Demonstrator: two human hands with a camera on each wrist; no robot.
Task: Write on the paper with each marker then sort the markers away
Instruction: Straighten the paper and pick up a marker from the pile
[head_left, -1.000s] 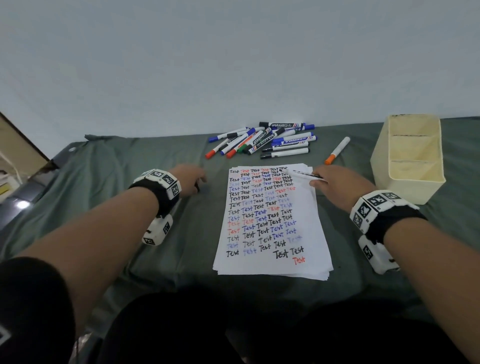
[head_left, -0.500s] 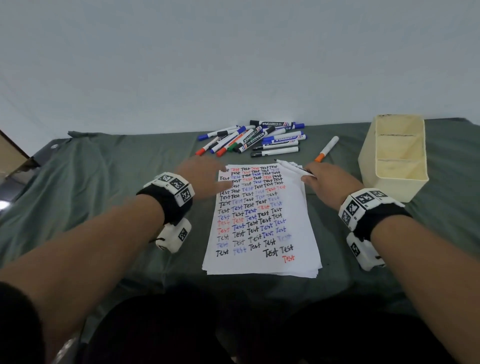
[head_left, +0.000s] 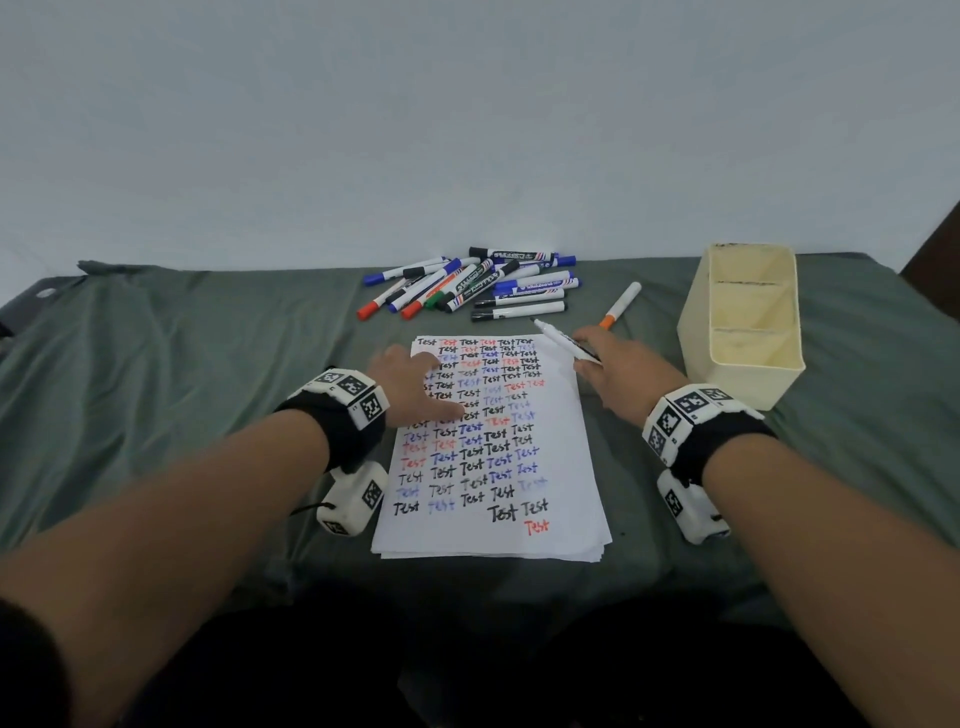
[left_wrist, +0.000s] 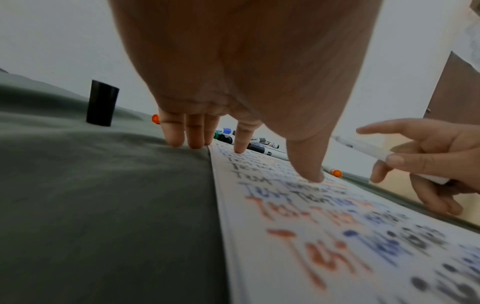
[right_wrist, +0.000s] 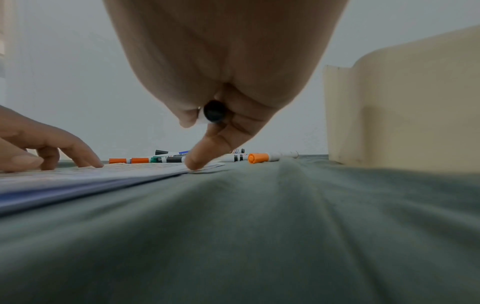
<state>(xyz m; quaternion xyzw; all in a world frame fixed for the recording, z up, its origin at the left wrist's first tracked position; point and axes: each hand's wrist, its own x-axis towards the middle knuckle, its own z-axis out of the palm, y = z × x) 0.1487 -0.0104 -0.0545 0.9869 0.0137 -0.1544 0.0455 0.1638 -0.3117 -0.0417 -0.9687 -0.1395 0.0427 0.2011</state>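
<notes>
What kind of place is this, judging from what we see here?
Probably a makeshift work surface indoors, not a proper desk: a wrinkled green cloth covers it, a plain white wall stands right behind, and a pile of markers, a paper stack and a cream organizer lie on it.

paper – flat, "Test" rows | markers – heaped beyond it

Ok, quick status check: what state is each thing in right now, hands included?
Left hand: open, fingertips pressing the paper.
Right hand: grips the uncapped marker.
Uncapped marker: tip bare, held above the paper.
Black cap: off, standing upright on the cloth.
Paper: flat, top sheet nearly full of writing.
Orange marker: capped, lying apart.
Organizer: compartments look empty.
</notes>
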